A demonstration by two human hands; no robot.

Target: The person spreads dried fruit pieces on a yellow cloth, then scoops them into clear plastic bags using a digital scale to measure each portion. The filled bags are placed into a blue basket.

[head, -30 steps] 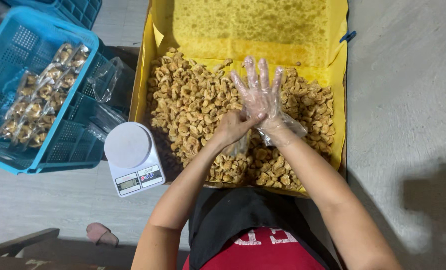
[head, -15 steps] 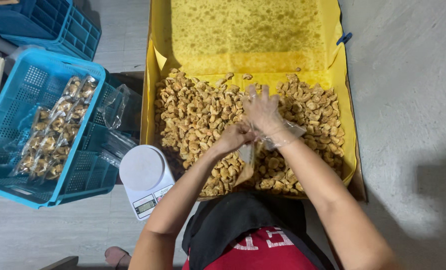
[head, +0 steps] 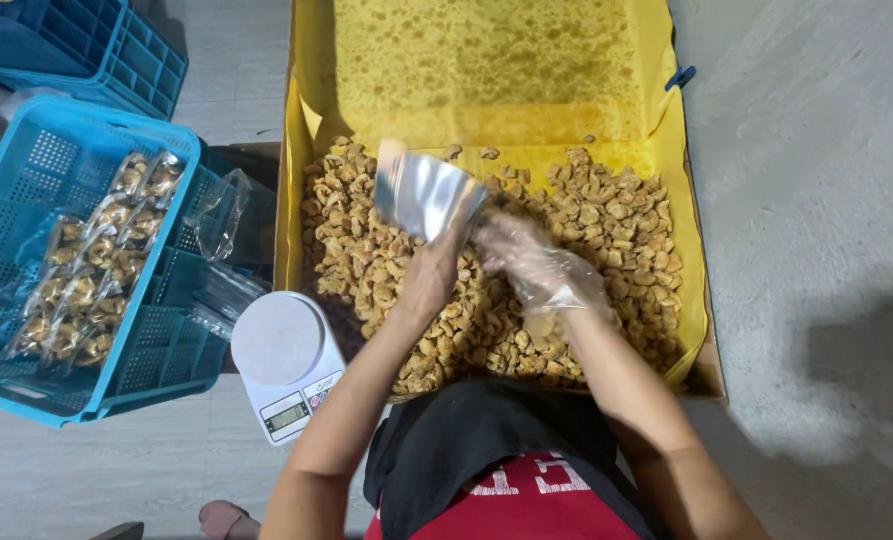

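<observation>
Grey concrete floor all round, and a big yellow-lined box (head: 486, 80) heaped with golden fried snacks (head: 606, 215). Left hand (head: 428, 280) is bare, fingers pinched on the lower corner of a clear plastic pouch (head: 424, 193), holding it up over the heap. Pouch tilts, long axis running from the grip up and left, its far end pointing toward the box's back-left. Right hand (head: 536, 262), in a thin clear glove, sits loosely curled beside the pouch's lower edge; whether it grips anything, can't tell. Left of the box: white kitchen scale (head: 284, 362), blue crate (head: 26, 160) with filled bags (head: 96, 260).
</observation>
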